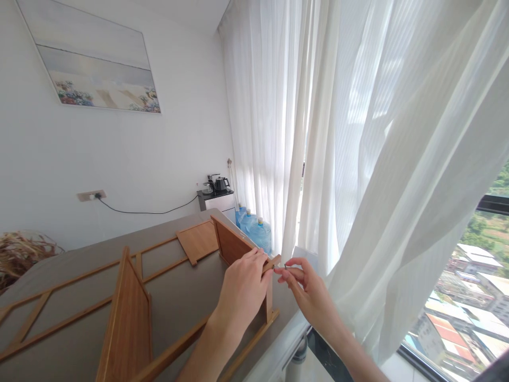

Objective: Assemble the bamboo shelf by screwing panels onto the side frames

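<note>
A bamboo shelf frame [79,297] lies on its side on a grey table [178,297], with upright panels at the middle [127,318] and far end [233,241]. My left hand [242,292] is closed around the top corner of the far panel's frame, fingers wrapped over the wooden bar. My right hand [308,292] is just to its right, thumb and forefinger pinched on a small dark metal part [287,267] at the end of that bar; I cannot make out what it is.
White sheer curtains [358,132] hang close on the right over a window with rooftops below. Blue water jugs [258,231] and a small cabinet with a kettle [218,185] stand past the table. A painting [95,63] hangs on the wall. Dried grass [19,252] sits at left.
</note>
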### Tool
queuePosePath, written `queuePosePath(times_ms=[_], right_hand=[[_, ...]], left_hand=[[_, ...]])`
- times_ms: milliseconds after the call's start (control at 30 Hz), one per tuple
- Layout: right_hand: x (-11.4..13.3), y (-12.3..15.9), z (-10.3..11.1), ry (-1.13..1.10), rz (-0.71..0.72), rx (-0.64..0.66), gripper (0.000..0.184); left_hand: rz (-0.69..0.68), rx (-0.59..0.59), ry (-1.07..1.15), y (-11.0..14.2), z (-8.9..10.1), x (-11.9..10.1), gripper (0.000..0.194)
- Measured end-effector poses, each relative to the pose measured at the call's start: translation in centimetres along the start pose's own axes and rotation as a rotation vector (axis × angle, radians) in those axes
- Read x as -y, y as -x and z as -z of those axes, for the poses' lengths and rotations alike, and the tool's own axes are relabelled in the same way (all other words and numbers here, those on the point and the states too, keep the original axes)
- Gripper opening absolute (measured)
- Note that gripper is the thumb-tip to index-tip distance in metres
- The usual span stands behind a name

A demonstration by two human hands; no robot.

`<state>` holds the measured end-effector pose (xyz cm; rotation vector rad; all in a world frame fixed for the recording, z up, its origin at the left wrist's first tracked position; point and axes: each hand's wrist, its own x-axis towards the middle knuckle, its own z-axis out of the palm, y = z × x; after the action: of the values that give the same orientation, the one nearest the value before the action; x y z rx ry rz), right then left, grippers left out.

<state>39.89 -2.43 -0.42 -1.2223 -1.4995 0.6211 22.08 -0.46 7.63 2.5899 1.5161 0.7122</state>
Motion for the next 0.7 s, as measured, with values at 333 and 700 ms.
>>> queuePosePath(times_ms=[333,700], right_hand=[[0.3,0.0,-0.2,0.025,0.002,-0.057,0.034],[-0.5,0.1,-1.1,0.02,0.048,-0.167,0.033]], left_hand=[[-0.019,-0.019,0.0,0.2,-0.3,-0.1,0.031],[-0.052,-0.01,0.019,0.2,-0.2,-0.1,0.035]])
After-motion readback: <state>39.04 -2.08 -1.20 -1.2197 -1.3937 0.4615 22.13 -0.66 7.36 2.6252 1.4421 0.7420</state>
